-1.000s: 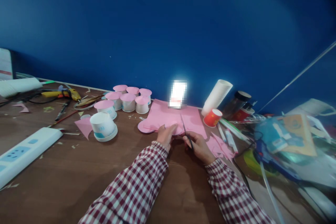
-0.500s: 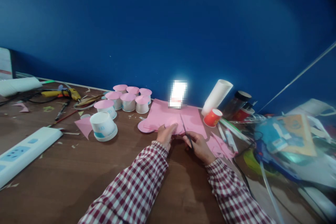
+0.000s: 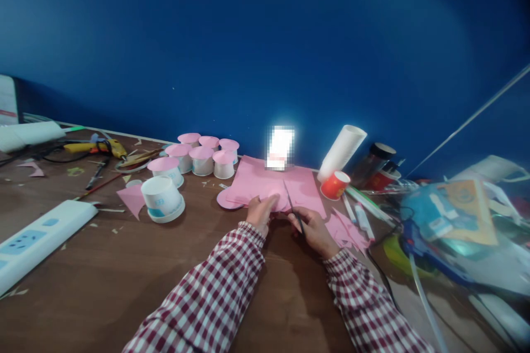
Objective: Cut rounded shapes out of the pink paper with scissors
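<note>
A big blue wall (image 3: 248,55) stands at the back, and in front of it is a wide brown table (image 3: 116,287). Two arms in checked sleeves (image 3: 207,287) reach over the table. A long white power strip (image 3: 45,240) lies on the left. In the middle, by the wall, a big pink sheet (image 3: 305,182) lies flat. To its right leans a tall stack of white cups (image 3: 342,154). The left hand (image 3: 260,216) pinches a smaller piece of pink paper (image 3: 282,193), thumb on top, just over the near part of the big sheet. The right hand (image 3: 313,230) is closed around the handles of the scissors (image 3: 290,199), and the blades point away, right beside that paper. I can't tell if the blades are apart or together. Seven cups with pink tops (image 3: 202,154) sit in a bunch on the left, and one white cup (image 3: 161,198) has no pink top. Pink scraps (image 3: 346,230) lie to the right of the right hand. Almost nothing has changed since the last pictures: both hands and the scissors are in nearly the same spots. So I think the cutting is slow or paused, with the paper held steady.
</note>
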A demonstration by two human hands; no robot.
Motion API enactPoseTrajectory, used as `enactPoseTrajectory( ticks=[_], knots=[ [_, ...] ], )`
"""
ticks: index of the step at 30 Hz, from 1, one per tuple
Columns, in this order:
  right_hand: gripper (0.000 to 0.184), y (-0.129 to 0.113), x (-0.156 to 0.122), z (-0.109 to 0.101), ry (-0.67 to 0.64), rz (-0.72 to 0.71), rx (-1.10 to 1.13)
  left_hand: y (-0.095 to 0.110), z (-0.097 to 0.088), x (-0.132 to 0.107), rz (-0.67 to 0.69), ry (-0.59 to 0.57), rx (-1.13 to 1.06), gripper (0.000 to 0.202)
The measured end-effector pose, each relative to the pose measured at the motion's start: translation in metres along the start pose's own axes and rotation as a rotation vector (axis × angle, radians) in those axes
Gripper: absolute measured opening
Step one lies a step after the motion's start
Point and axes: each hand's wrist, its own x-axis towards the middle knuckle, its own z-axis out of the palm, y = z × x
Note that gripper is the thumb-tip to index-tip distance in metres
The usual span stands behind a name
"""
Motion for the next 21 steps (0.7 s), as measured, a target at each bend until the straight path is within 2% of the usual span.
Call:
enactPoseTrajectory(
  ticks=[21],
  knots=[
    [0.028,-0.0018,-0.0002,0.0013,-0.008,0.022,0.016,-0.0006,-0.0001,0.0015,0.024,-0.012,-0.018,0.023]
  ],
)
